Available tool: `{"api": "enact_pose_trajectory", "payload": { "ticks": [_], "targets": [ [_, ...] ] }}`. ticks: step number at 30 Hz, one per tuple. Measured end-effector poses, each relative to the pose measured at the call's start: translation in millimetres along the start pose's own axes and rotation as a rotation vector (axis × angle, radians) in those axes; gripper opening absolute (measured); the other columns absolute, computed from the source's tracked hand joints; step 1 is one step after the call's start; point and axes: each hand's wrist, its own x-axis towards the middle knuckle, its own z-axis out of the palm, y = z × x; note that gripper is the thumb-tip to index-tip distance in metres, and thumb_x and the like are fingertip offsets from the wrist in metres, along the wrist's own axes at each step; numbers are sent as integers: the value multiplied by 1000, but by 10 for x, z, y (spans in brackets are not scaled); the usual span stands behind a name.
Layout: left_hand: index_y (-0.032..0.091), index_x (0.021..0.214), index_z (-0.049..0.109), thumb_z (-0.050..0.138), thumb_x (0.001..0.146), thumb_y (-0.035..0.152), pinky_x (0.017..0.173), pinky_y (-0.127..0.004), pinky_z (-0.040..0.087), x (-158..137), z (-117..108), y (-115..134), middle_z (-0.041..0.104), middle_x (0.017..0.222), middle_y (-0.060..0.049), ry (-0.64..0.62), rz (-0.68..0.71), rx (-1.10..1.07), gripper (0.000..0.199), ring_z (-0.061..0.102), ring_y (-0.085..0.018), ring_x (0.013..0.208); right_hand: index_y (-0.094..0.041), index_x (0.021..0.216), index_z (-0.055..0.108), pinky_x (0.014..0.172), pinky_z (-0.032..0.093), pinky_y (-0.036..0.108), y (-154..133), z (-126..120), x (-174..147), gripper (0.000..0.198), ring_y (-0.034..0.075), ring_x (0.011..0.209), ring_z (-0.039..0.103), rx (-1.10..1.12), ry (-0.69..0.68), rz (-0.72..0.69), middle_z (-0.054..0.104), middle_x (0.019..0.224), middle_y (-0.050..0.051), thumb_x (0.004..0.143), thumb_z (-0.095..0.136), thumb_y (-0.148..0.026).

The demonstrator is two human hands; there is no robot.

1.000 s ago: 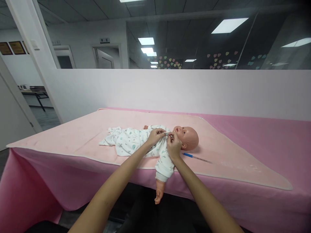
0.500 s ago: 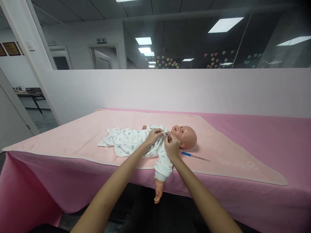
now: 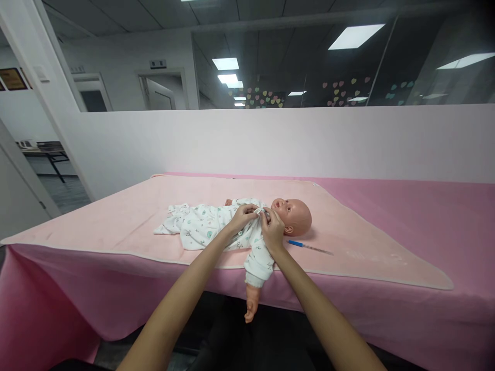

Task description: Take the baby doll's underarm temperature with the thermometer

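Observation:
A baby doll lies on its back with its head to the right. It wears a white patterned baby outfit, and one arm hangs over the table's near edge. At the upper chest, just below the doll's chin, my left hand pinches the cloth of the outfit. Close against it, my right hand is closed on the same bit of cloth near the neckline. The fingertips of both hands nearly meet, and the exact fastening between them is too small to make out.
A thermometer-like stick with a blue end lies right of the doll's shoulder. Beneath is a peach blanket over a pink tablecloth. A white wall with a glass pane stands behind the table.
Both hands stay at the neckline with only small finger movements; a little more white cloth shows between them. The whole view has shifted slightly.

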Motion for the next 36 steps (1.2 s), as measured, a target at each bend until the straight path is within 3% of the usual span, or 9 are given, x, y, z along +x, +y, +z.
{"api": "enact_pose_trajectory", "payload": {
  "ticks": [5, 8, 11, 16, 20, 23, 31, 36],
  "targets": [
    [16, 106, 58, 56, 61, 9, 75, -26, 43, -276, -104, 96, 61, 95, -5, -100, 23, 86, 45, 54, -18, 90, -16, 96, 58, 74, 46, 32, 11, 6, 4, 28, 19, 80, 59, 19, 33, 9, 64, 91, 9, 87, 38, -33],
    [17, 110, 55, 56, 66, 13, 66, -23, 43, -421, -143, 38, 61, 84, -3, 56, 2, 147, 45, 55, -14, 76, -16, 96, 58, 75, 47, 33, -6, 0, 6, 27, 19, 84, 59, 12, 48, -12, 64, 90, 9, 87, 38, -31],
    [16, 103, 59, 56, 69, 17, 60, -22, 41, -481, -121, -34, 61, 76, -1, 194, 31, 219, 35, 52, -11, 66, -18, 99, 58, 80, 47, 33, -65, -21, 0, 28, 19, 92, 58, -11, 30, -127, 63, 96, 9, 87, 34, -23],
    [17, 89, 64, 54, 74, 22, 63, -22, 41, -500, -48, -10, 63, 83, -3, 245, 140, 344, 19, 53, -13, 71, -20, 108, 56, 77, 48, 28, -192, -75, -17, 32, 17, 97, 58, -23, -204, -346, 62, 107, 6, 83, 37, -18],
    [16, 81, 62, 51, 76, 25, 58, -22, 38, -536, -28, 40, 60, 75, -2, 288, 169, 399, 15, 49, -11, 65, -19, 94, 60, 65, 46, 25, -226, -106, -21, 25, 16, 78, 60, -50, -295, -315, 65, 87, 5, 81, 39, -18],
    [16, 76, 58, 50, 75, 22, 55, -21, 36, -558, -19, 47, 56, 67, 0, 318, 177, 435, 11, 46, -10, 58, -19, 82, 59, 61, 43, 23, -220, -116, -22, 20, 14, 72, 58, -79, -278, -311, 63, 80, 4, 79, 40, -17],
    [18, 70, 53, 47, 74, 25, 67, -27, 33, -596, 40, 89, 50, 61, 2, 214, 221, 846, 10, 45, -12, 61, -18, 71, 50, 55, 34, 22, -194, -133, -33, 16, 13, 61, 49, -94, -243, -290, 54, 67, 2, 77, 37, -12],
    [18, 58, 42, 43, 73, 23, 66, -28, 32, -605, 64, 88, 45, 56, 2, 197, 239, 969, 16, 42, -13, 58, -19, 68, 46, 52, 30, 23, -192, -139, -27, 14, 12, 58, 44, -60, -234, -284, 49, 65, 1, 75, 37, -10]
  ]
}}
